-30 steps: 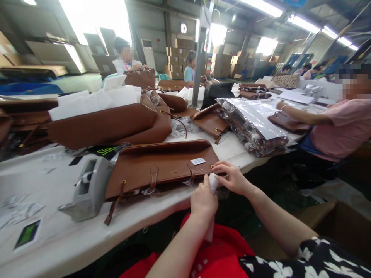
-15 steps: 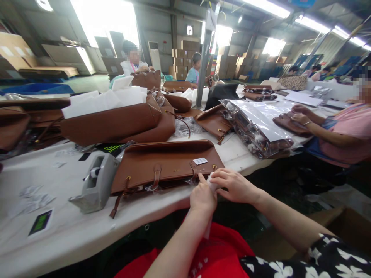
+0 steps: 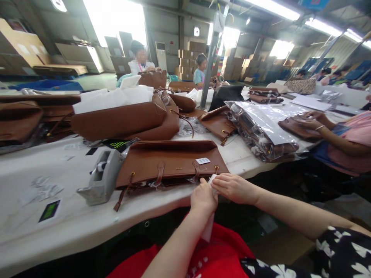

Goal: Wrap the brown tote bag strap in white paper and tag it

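At the near edge of the tabletop [image 3: 66, 227], the left hand [image 3: 203, 199] is clamped on a white paper strip [image 3: 209, 231]. The right hand [image 3: 235, 188] pinches its top end, just beside the flat brown bag [image 3: 171, 162].

Bare table [image 3: 66, 227] left; tape dispenser [image 3: 101, 178], bag [image 3: 171, 162] block ahead.
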Tool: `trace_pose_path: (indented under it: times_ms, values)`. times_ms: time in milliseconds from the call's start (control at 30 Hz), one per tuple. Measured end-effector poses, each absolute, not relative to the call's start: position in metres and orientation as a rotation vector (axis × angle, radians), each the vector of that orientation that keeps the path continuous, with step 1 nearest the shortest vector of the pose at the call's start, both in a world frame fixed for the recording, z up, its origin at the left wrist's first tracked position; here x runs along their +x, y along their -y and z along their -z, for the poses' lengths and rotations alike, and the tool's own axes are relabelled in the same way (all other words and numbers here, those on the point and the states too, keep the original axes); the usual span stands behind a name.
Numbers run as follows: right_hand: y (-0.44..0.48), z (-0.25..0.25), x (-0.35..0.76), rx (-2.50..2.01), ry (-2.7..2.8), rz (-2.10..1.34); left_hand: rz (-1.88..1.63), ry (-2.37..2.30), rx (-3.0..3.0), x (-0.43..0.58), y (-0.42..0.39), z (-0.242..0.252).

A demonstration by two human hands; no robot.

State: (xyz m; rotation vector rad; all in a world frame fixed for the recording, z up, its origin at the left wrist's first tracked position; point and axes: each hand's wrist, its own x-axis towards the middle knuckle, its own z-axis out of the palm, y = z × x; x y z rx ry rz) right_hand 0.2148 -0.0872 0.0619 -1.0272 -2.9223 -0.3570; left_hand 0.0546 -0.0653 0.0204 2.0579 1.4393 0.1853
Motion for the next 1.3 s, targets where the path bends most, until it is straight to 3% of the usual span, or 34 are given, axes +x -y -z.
trace_pose_path:
  times_ms: [233,500,600,900,1300]
  values:
    - [0.085,-0.052,0.218,-0.968,2.911,0.340,-0.168,-1.404,2.004,0.056,0.065,-0.022]
    - [0.067,-0.070,0.216,-1.371,2.113,-0.431,-0.141,-1.430,1.977,0.057,0.067,-0.011]
    - [0.070,-0.079,0.217,-1.321,2.168,-0.512,-0.139,-1.429,1.985,0.055,0.066,-0.010]
    - [0.080,-0.064,0.213,-1.151,2.936,0.119,-0.113,-1.391,1.918,0.049,0.056,-0.014]
    - [0.072,-0.056,0.207,-0.911,3.194,0.421,-0.141,-1.405,2.087,0.050,0.058,-0.006]
